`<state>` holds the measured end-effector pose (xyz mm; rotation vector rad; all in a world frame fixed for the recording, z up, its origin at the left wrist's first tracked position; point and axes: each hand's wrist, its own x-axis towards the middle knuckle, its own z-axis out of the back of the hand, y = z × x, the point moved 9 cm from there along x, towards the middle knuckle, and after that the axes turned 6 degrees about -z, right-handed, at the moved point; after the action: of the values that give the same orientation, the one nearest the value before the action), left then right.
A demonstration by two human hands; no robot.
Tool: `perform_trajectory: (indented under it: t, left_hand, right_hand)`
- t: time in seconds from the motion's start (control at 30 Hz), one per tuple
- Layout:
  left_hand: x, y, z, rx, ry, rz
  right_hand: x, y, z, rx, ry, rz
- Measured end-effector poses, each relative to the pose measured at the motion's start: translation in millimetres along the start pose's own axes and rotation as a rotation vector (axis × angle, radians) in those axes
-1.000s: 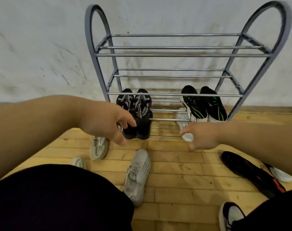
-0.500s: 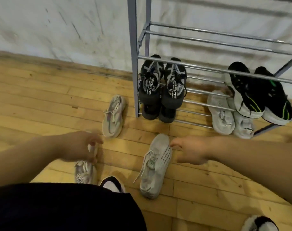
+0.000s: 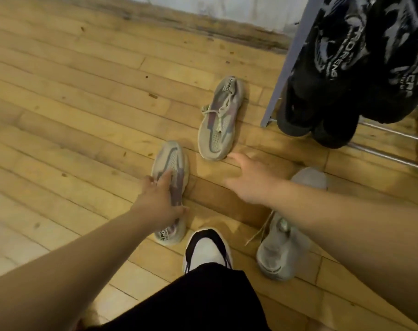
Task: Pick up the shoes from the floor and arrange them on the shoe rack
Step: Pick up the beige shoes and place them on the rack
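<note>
Two beige shoes with purple stripes lie on the wooden floor. My left hand grips the nearer beige shoe at its middle, fingers over the opening and thumb against its right side. The farther beige shoe lies toe towards me, just left of the shoe rack's grey post. My right hand hovers with fingers spread, holding nothing, one fingertip close to that shoe's toe. A grey laced shoe lies on the floor, partly hidden under my right forearm.
A pair of black shoes with white lettering sits on the rack at the upper right, with dark shoes below them on the bottom rods. My own foot in a black-and-white shoe stands between the beige and grey shoes. A white wall runs along the top.
The view has dropped and swung left, closer to the floor. My left hand has settled further onto the nearer beige shoe. My right hand has moved from the grey shoe towards the farther beige shoe.
</note>
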<state>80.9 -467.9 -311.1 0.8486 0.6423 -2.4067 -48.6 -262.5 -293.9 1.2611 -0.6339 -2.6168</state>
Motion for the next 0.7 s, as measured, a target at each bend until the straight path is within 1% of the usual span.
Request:
perform_trajectory:
  t: [0.1,0.17,0.3,0.37,0.47,0.57,0.63,0.67,0.7]
  left_hand:
    - [0,3,-10,-0.022,-0.085,0.022]
    - [2,7,-12,-0.050,-0.107,0.037]
    - [4,14,-9,-0.179,-0.123,0.072]
    - [3,13,-8,-0.229,-0.132,0.076]
    - [1,13,-2,-0.348,-0.166,0.082]
    - [-3,17,3,-0.513,-0.155,0.092]
    - [-4,17,8,-0.603,-0.160,0.079]
    - [-6,20,15,-0.660,-0.176,0.077]
    - [-10,2,12,-0.714,-0.159,0.031]
  right_hand:
    - [38,23,-9,0.101,0.021,0.026]
    - [60,27,-10,0.192,-0.001,-0.030]
    - [79,19,4,0.388,-0.157,-0.142]
    - [75,12,8,0.414,-0.200,-0.174]
    - [58,-8,20,0.422,-0.243,-0.200]
    - [17,-32,46,0.458,-0.250,-0.099]
    - [-18,-51,76,0.438,-0.265,-0.018]
    - [-29,-60,86,0.430,-0.262,0.004]
    - [-60,-85,107,0.445,-0.312,-0.021]
